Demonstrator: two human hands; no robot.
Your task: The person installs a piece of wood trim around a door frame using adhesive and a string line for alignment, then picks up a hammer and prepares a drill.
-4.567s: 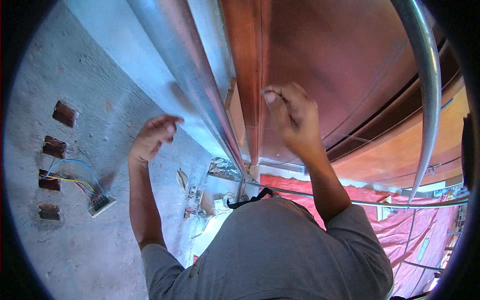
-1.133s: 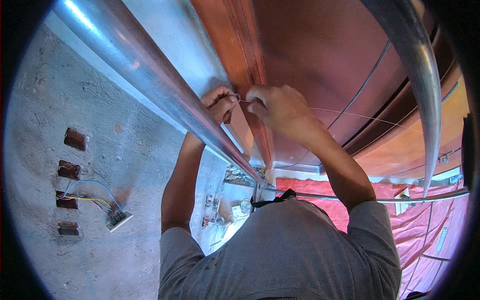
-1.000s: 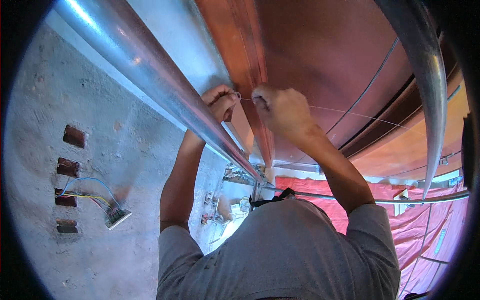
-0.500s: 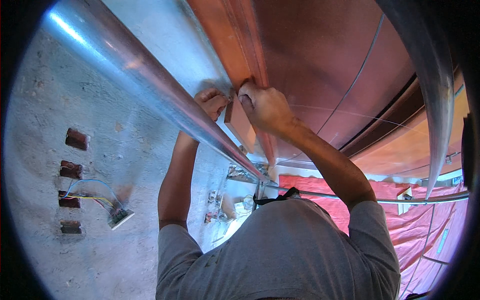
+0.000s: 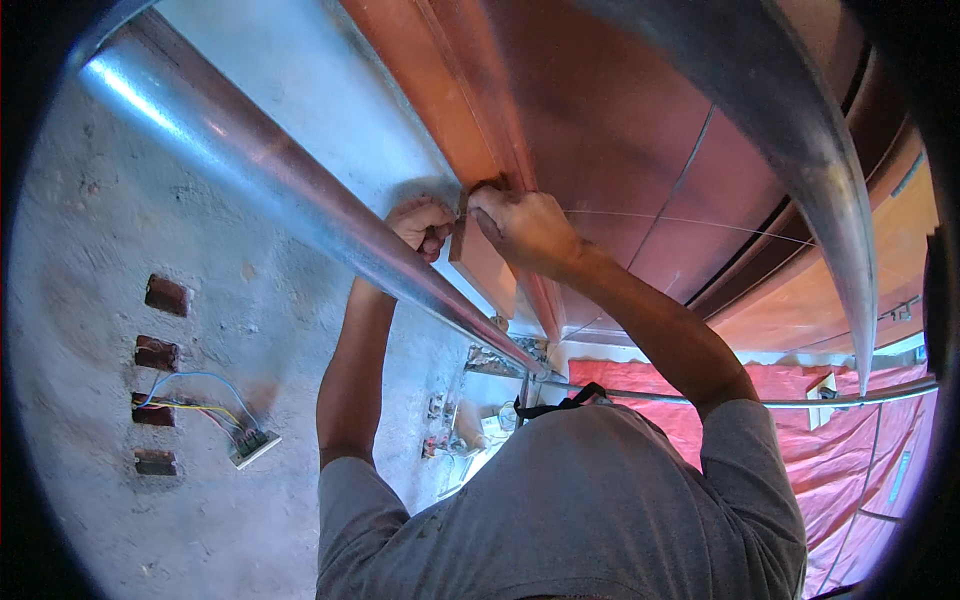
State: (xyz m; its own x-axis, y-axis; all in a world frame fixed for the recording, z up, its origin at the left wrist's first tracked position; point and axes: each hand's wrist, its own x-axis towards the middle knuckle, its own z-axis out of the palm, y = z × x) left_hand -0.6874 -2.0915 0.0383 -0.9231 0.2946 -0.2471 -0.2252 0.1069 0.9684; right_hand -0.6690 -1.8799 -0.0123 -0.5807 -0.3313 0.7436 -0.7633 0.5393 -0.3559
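Note:
My left hand [image 5: 422,226] is raised beside the pale wall, its fingers bent and pinched at the end of a narrow brown strip [image 5: 482,268]. Close by on the right, my right hand [image 5: 528,232] is closed, thumb and fingers pressed together against the same strip where it meets an orange-brown trim [image 5: 440,90]. Whatever small thing is between the fingertips of either hand is too hidden to make out. A thin pale thread [image 5: 690,221] stretches to the right from near my right hand across a reddish-brown panel [image 5: 620,120].
A thick metal pipe [image 5: 270,180] slants in front of my left forearm. Another curved metal pipe [image 5: 820,140] hangs at the right. Several recessed boxes [image 5: 155,354] sit in the rough wall, with a wired socket plate [image 5: 256,449] dangling. Red sheeting [image 5: 650,378] hangs behind.
The whole view has shifted slightly, with the curved pipe at the right now reaching further left. Both hands stay at the strip; their fingers have moved only a little.

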